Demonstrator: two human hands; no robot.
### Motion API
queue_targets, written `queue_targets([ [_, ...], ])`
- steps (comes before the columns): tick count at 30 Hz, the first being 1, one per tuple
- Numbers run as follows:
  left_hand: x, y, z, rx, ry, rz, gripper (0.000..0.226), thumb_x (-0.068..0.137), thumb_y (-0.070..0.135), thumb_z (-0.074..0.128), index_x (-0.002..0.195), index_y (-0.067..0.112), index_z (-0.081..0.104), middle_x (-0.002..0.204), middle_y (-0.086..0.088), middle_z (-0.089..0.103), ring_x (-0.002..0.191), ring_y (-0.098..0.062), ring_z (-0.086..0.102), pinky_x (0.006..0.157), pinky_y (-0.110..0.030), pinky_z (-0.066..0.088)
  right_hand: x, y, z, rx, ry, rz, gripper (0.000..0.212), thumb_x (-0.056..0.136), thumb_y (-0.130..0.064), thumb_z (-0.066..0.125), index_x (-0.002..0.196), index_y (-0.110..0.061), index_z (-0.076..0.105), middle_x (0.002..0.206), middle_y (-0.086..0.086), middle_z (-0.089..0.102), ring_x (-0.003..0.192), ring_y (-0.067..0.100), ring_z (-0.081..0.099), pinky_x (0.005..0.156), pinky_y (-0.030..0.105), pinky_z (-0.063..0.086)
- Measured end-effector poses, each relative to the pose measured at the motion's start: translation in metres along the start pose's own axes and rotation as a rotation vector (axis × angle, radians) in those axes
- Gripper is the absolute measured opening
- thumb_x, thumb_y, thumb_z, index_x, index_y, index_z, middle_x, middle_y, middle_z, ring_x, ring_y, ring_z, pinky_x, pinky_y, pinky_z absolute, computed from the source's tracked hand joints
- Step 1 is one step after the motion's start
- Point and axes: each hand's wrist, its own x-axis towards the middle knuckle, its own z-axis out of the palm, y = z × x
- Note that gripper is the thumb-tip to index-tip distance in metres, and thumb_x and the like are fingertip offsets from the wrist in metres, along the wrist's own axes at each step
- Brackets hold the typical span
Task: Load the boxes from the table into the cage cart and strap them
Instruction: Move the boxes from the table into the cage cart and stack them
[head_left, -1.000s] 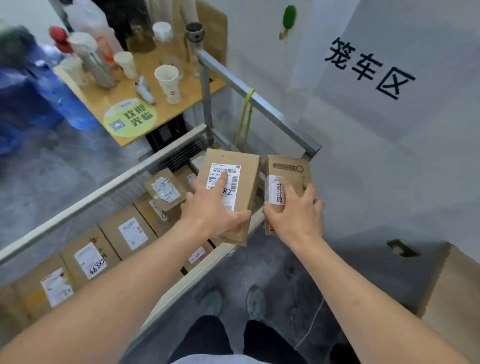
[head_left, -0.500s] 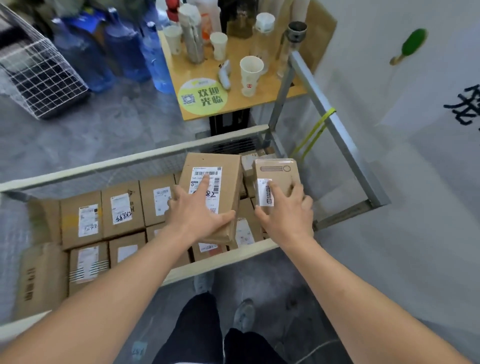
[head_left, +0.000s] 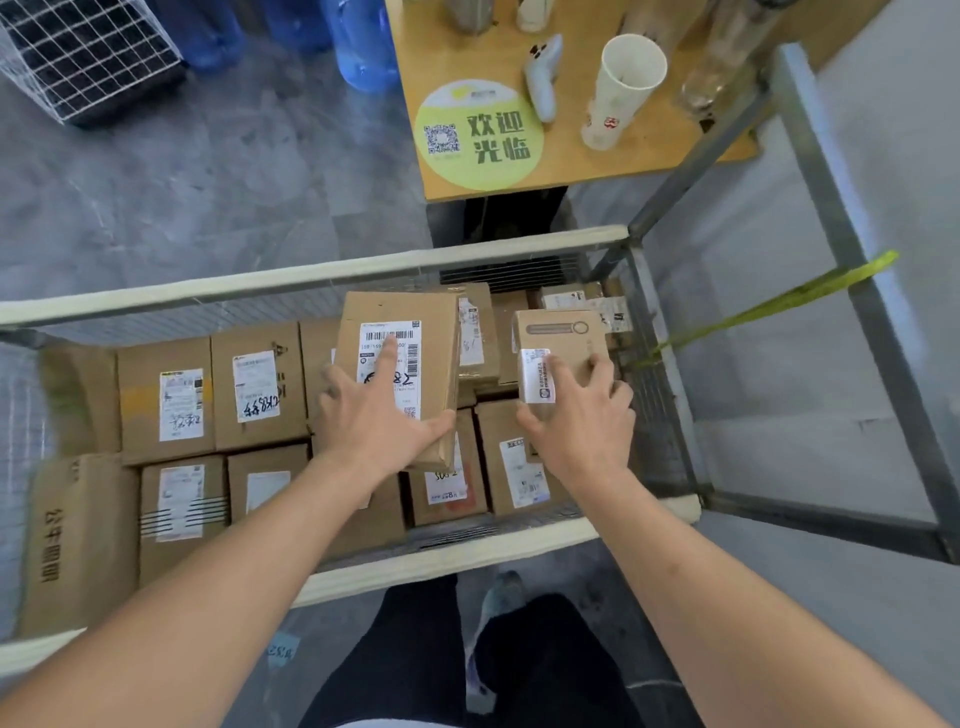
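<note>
My left hand (head_left: 379, 421) grips a flat cardboard box with a barcode label (head_left: 431, 338), thumb round its near right edge, held over the cage cart (head_left: 311, 273). My right hand (head_left: 576, 421) grips a smaller brown box with a white sticker (head_left: 558, 335) just to its right. Both boxes hover above a layer of several labelled cartons (head_left: 179, 400) packed on the cart's floor. A yellow-green strap (head_left: 779, 304) runs from the cart's right mesh side to the grey metal frame.
A wooden table (head_left: 571, 166) beyond the cart carries a paper cup (head_left: 621, 91), a white handheld device and a round green sticker. Blue water bottles (head_left: 363, 47) and a wire basket (head_left: 88, 57) stand on the grey floor at the far left. My feet are below the near rail.
My view has swung left and down from the wall to the cart's inside. Both hands have carried their boxes over the rail and lower into the cart.
</note>
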Motion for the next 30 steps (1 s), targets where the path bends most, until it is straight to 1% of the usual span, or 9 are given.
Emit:
queue_targets([
  [7, 0.062, -0.019, 0.020, 0.001, 0.009, -0.098, 0.123, 0.061, 0.094, 0.061, 0.154, 0.057, -0.009, 0.156, -0.021, 0.014, 0.134, -0.050, 0.037, 0.105, -0.061, 0.047, 0.062, -0.021, 0.039, -0.042, -0.036, -0.007, 0.067, 0.092, -0.062, 0.065, 0.149, -0.038, 0.039, 0.164, 0.016, 0.017, 0.142, 0.045, 0.031, 0.116, 0.057, 0.032],
  [10, 0.088, -0.027, 0.036, 0.053, 0.075, -0.134, 0.123, 0.062, 0.096, 0.058, 0.155, 0.057, -0.012, 0.159, -0.024, 0.009, 0.133, -0.053, 0.037, 0.101, -0.059, 0.049, 0.094, -0.021, 0.062, -0.050, -0.034, -0.023, 0.066, 0.092, -0.060, 0.066, 0.148, -0.038, 0.040, 0.164, 0.015, 0.015, 0.144, 0.047, 0.028, 0.118, 0.059, 0.028],
  [15, 0.130, -0.040, 0.068, 0.069, 0.134, -0.196, 0.120, 0.064, 0.097, 0.057, 0.157, 0.056, -0.008, 0.157, -0.027, 0.010, 0.134, -0.053, 0.036, 0.105, -0.056, 0.045, 0.147, -0.013, 0.103, -0.045, -0.009, -0.062, 0.064, 0.091, -0.054, 0.067, 0.148, -0.036, 0.044, 0.163, 0.015, 0.017, 0.142, 0.050, 0.028, 0.118, 0.061, 0.025],
  [17, 0.152, -0.042, 0.081, 0.065, 0.134, -0.210, 0.120, 0.064, 0.096, 0.057, 0.158, 0.056, -0.006, 0.157, -0.025, 0.012, 0.137, -0.051, 0.033, 0.107, -0.056, 0.043, 0.169, -0.008, 0.122, -0.030, 0.002, -0.079, 0.063, 0.091, -0.055, 0.067, 0.147, -0.035, 0.046, 0.162, 0.016, 0.020, 0.141, 0.051, 0.029, 0.118, 0.063, 0.026],
  [20, 0.170, -0.040, 0.091, 0.045, 0.125, -0.201, 0.118, 0.065, 0.094, 0.060, 0.158, 0.058, -0.004, 0.159, -0.024, 0.011, 0.142, -0.049, 0.030, 0.110, -0.055, 0.039, 0.187, -0.002, 0.136, 0.007, 0.047, -0.085, 0.064, 0.092, -0.057, 0.063, 0.149, -0.034, 0.043, 0.162, 0.016, 0.021, 0.139, 0.050, 0.031, 0.114, 0.065, 0.033],
  [23, 0.185, -0.040, 0.106, 0.015, 0.125, -0.181, 0.118, 0.063, 0.095, 0.060, 0.155, 0.062, -0.006, 0.159, -0.024, 0.012, 0.142, -0.049, 0.029, 0.111, -0.056, 0.042, 0.199, 0.001, 0.154, 0.073, 0.021, -0.086, 0.067, 0.094, -0.061, 0.057, 0.153, -0.036, 0.038, 0.164, 0.014, 0.019, 0.140, 0.050, 0.030, 0.114, 0.064, 0.034],
  [25, 0.189, -0.041, 0.113, 0.007, 0.107, -0.179, 0.118, 0.064, 0.094, 0.061, 0.154, 0.064, -0.008, 0.161, -0.024, 0.009, 0.143, -0.049, 0.028, 0.112, -0.056, 0.040, 0.199, 0.001, 0.162, 0.117, 0.001, -0.090, 0.068, 0.095, -0.063, 0.056, 0.155, -0.037, 0.036, 0.164, 0.012, 0.019, 0.142, 0.049, 0.029, 0.114, 0.063, 0.033],
  [28, 0.189, -0.041, 0.118, -0.002, 0.097, -0.179, 0.117, 0.066, 0.092, 0.062, 0.153, 0.065, -0.010, 0.162, -0.025, 0.007, 0.143, -0.049, 0.027, 0.114, -0.056, 0.036, 0.194, 0.006, 0.167, 0.125, 0.104, -0.088, 0.063, 0.092, -0.058, 0.061, 0.149, -0.038, 0.044, 0.161, 0.013, 0.025, 0.140, 0.046, 0.032, 0.112, 0.062, 0.035],
  [30, 0.190, -0.040, 0.119, -0.005, 0.097, -0.182, 0.118, 0.066, 0.092, 0.063, 0.154, 0.064, -0.010, 0.161, -0.024, 0.007, 0.142, -0.049, 0.027, 0.114, -0.056, 0.036, 0.195, 0.011, 0.168, 0.122, 0.162, -0.035, 0.060, 0.090, -0.054, 0.065, 0.145, -0.036, 0.049, 0.159, 0.014, 0.029, 0.139, 0.046, 0.033, 0.111, 0.062, 0.034],
])
